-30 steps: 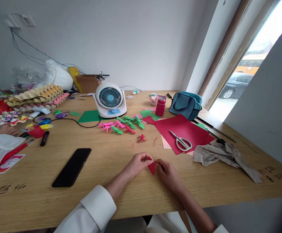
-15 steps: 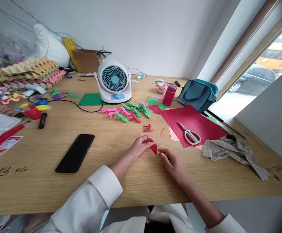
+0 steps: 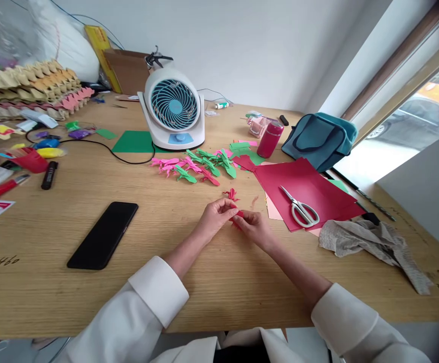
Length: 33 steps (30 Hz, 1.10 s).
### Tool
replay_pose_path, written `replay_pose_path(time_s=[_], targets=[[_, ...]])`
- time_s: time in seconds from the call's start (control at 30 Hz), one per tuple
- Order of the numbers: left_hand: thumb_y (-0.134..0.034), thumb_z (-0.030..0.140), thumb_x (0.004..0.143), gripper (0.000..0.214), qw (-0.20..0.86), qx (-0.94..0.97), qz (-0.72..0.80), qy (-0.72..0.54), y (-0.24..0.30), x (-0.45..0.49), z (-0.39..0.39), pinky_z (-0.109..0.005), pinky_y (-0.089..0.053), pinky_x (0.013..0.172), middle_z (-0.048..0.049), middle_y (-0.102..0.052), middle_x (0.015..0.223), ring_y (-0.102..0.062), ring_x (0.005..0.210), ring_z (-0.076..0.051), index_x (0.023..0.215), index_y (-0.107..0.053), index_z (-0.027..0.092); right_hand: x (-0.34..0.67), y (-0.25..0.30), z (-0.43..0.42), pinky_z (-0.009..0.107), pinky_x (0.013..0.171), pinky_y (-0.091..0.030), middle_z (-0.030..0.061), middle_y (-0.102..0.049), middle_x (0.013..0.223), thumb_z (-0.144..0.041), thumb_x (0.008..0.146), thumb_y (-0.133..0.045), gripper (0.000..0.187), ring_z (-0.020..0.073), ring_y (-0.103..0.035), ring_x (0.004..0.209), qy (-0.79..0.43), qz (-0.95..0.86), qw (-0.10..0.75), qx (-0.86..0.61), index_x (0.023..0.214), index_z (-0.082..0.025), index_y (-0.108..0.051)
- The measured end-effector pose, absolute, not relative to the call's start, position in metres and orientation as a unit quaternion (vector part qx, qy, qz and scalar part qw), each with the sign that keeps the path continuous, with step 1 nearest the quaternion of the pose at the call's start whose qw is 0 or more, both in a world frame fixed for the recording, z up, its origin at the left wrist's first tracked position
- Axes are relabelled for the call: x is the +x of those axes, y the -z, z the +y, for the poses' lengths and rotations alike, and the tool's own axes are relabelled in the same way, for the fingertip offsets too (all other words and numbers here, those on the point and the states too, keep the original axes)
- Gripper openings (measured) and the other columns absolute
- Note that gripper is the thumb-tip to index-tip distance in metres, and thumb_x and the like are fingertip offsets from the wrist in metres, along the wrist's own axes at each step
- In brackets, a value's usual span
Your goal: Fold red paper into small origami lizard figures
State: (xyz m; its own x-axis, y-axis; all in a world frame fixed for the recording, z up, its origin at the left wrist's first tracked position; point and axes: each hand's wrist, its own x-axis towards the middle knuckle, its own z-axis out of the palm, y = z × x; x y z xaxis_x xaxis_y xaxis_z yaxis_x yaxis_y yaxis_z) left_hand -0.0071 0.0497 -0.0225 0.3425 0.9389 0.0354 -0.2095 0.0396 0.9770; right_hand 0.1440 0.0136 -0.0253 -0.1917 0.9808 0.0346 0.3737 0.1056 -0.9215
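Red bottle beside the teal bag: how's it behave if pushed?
The red bottle would likely tip if pushed high, being taller than wide; once down, its round body would probably roll. Its smooth-looking surface may be slippery.

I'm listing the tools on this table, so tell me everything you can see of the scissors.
The scissors have slim, metallic-looking blades, seemingly closed, and two white, plastic-looking handle loops. They lie flat on the large red paper, right of the right hand, tips toward the picture's upper left. No hand touches them.
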Motion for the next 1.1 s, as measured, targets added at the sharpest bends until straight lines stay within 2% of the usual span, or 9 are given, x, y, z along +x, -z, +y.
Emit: replay_pose_path(time_s=[0.17, 0.33, 0.53, 0.73, 0.93, 1.1], targets=[[-0.073, 0.033, 0.072, 0.022, 0.596, 0.568, 0.382, -0.419, 0.034, -0.014, 0.047, -0.024, -0.046, 0.071, 0.0002, -0.063, 0.076, -0.058, 0.073, -0.012, 0.081, -0.063, 0.014, 0.145, 0.04, 0.009, 0.025, 0.053, -0.027, -0.0029, -0.041, 0.059, -0.049, 0.091, -0.053, 0.043, 0.0108, -0.037, 0.057, -0.393, -0.662, 0.399, -0.498, 0.062, -0.018, -0.048], [-0.069, 0.028, 0.075, 0.015, 0.555, 0.629, 0.388, -0.381, 0.031, -0.017, 0.044, -0.023, -0.043, 0.067, 0.0015, -0.06, 0.072, -0.054, 0.069, -0.011, 0.076, -0.061, 0.015, 0.146, 0.034, 0.002, 0.025, 0.054, -0.028, -0.0036, -0.04, 0.06, -0.039, 0.094, -0.051, 0.038, 0.0098, -0.037, 0.057, -0.384, -0.686, 0.39, -0.479, 0.063, -0.018, -0.044], [-0.065, 0.027, 0.08, 0.014, 0.523, 0.668, 0.393, -0.355, 0.025, -0.02, 0.042, -0.022, -0.041, 0.063, 0.002, -0.056, 0.07, -0.051, 0.066, -0.011, 0.075, -0.059, 0.015, 0.151, 0.026, 0.003, 0.024, 0.055, -0.03, -0.0038, -0.042, 0.062, -0.028, 0.093, -0.049, 0.03, 0.0097, -0.039, 0.058, -0.406, -0.702, 0.362, -0.46, 0.065, -0.018, -0.045], [-0.065, 0.028, 0.079, 0.017, 0.535, 0.663, 0.397, -0.341, 0.023, -0.02, 0.04, -0.023, -0.041, 0.061, 0.0016, -0.056, 0.069, -0.051, 0.064, -0.011, 0.074, -0.056, 0.016, 0.154, 0.025, 0.001, 0.023, 0.055, -0.031, -0.0038, -0.044, 0.061, -0.026, 0.094, -0.049, 0.029, 0.0096, -0.041, 0.057, -0.419, -0.702, 0.364, -0.447, 0.066, -0.018, -0.048], [-0.064, 0.029, 0.081, 0.015, 0.481, 0.695, 0.407, -0.346, 0.027, -0.021, 0.04, -0.024, -0.041, 0.062, 0.0007, -0.056, 0.07, -0.05, 0.066, -0.012, 0.075, -0.057, 0.016, 0.151, 0.025, 0.001, 0.024, 0.056, -0.032, -0.0031, -0.045, 0.062, -0.023, 0.092, -0.05, 0.029, 0.0102, -0.042, 0.059, -0.39, -0.705, 0.362, -0.469, 0.064, -0.018, -0.045], [-0.063, 0.029, 0.083, 0.017, 0.46, 0.71, 0.402, -0.35, 0.026, -0.024, 0.04, -0.025, -0.041, 0.064, -0.0002, -0.055, 0.072, -0.05, 0.068, -0.013, 0.075, -0.057, 0.016, 0.149, 0.024, 0.0, 0.023, 0.055, -0.032, -0.0029, -0.048, 0.065, -0.029, 0.091, -0.054, 0.021, 0.0101, -0.042, 0.059, -0.414, -0.675, 0.376, -0.482, 0.073, -0.017, -0.055]])
